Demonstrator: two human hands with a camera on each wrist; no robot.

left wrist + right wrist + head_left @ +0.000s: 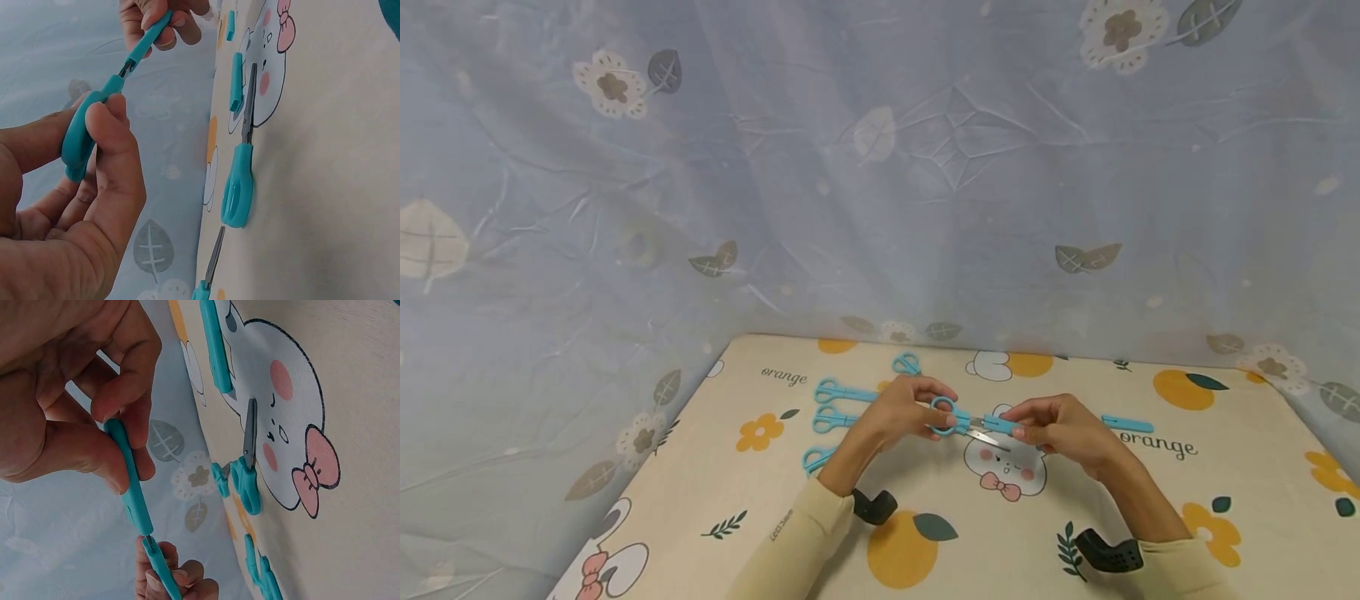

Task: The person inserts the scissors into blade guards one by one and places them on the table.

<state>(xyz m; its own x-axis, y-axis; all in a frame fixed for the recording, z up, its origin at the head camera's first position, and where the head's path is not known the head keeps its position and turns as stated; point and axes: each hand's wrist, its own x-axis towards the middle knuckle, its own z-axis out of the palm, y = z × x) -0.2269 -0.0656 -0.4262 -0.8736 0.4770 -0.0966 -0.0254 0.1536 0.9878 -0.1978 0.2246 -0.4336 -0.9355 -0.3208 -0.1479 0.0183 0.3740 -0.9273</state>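
Note:
My left hand (898,408) pinches the handle of a pair of light-blue scissors (81,134) between thumb and fingers. A matching blue blade cap (129,475) is pinched by my right hand (1063,429), its mouth facing the scissors. The blades run into that cap, with a short stretch of metal showing between cap and handle. Both are held up over the table. Below them, another pair of scissors (239,190) lies on the cloth with its blade bare. A loose blue cap (236,84) lies beyond that blade.
Several more blue scissors lie at the left, among them one pair (831,419) beside my left forearm and one (906,363) at the back. Another loose cap (1127,423) lies right of my right hand. A patterned cloth (820,542) covers the table; a grey-blue curtain (880,208) hangs behind.

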